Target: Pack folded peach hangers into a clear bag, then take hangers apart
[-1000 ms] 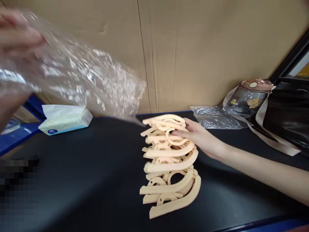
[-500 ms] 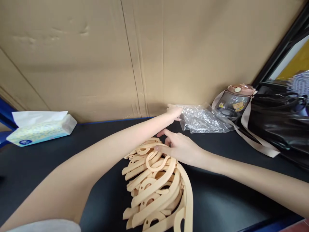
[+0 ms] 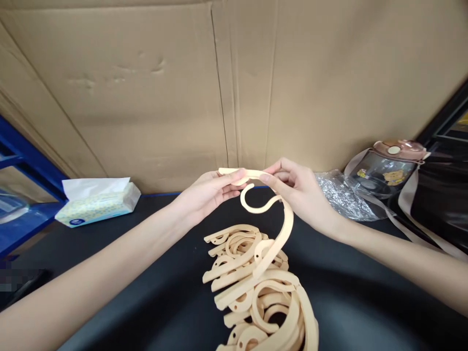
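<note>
Between both hands, a beige folding hanger (image 3: pixel 287 222) is raised above the dark tabletop, its curved hook hanging open to the left and one arm pointing down. My left hand (image 3: pixel 204 197) pinches the end of the hanger's upper arm between thumb and fingers. Close to the joint, my right hand (image 3: pixel 296 187) grips the same hanger with thumb and fingertips. Below them lies a heap of similar beige folding hangers (image 3: pixel 237 292), overlapping one another. The held hanger's lower arm overlaps the heap in view; whether they touch I cannot tell.
A tissue pack (image 3: pixel 97 204) lies at the left back. Behind my right hand is a crumpled clear plastic bag (image 3: pixel 347 197), beside a strapped water bottle (image 3: pixel 393 170) and a black bag (image 3: pixel 438 204). Cardboard (image 3: pixel 146 107) stands along the table's back edge.
My left hand has come back from the plastic bag to the hanger. My right hand has lifted one hanger off the heap, and both hands now hold it. The view has shifted left.
</note>
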Demonstrator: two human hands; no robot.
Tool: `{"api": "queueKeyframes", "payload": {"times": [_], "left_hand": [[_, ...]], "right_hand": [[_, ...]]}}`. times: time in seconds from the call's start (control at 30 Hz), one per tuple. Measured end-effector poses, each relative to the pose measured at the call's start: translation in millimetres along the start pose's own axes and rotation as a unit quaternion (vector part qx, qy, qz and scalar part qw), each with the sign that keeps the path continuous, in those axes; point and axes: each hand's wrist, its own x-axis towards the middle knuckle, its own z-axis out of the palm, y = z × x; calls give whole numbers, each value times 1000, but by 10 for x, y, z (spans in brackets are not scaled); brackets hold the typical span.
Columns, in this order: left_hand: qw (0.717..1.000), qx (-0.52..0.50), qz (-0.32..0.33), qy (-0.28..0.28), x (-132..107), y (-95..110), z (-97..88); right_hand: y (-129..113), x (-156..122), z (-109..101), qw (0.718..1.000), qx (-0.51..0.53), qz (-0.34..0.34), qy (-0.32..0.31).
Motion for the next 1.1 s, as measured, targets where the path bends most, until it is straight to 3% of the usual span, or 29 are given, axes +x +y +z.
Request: {"api": "queueKeyframes", "payload": {"times": [0.07,0.23,0.33,0.4,0.47,0.57,0.63,0.7,0.8,0.93,1.1], "left_hand": [[999,4,20,45,-6,57,-24],[996,36,52,67,37,134,-157],[992,56,57,98,46,128,-211],[990,84,44,108,66,105,-208],[988,102,33,108,110,72,-177],[991,92,34,90,208,14,-113],[993,77,38,75,260,-26,-86],[993,84,46,66,278,-62,-83],[979,185,65,52,259,-98,-110],[950,291,87,72,245,-109,-148],[908,379,114,136,269,-215,-357]], "right_hand": [[-42,112,15,999,-17,-34,17],[-59,319,-133,995,-74,-70,22],[-26,425,-266,979,-189,-78,16],[7,484,-297,938,-330,-109,-7],[41,532,-252,873,-455,-171,-43],[71,593,-91,792,-541,-255,-121],[73,634,14,763,-562,-277,-158],[74,670,79,753,-569,-283,-174],[103,700,119,761,-553,-275,-201],[221,728,154,830,-470,-209,-216],[410,878,29,902,-387,-134,-137]]}}
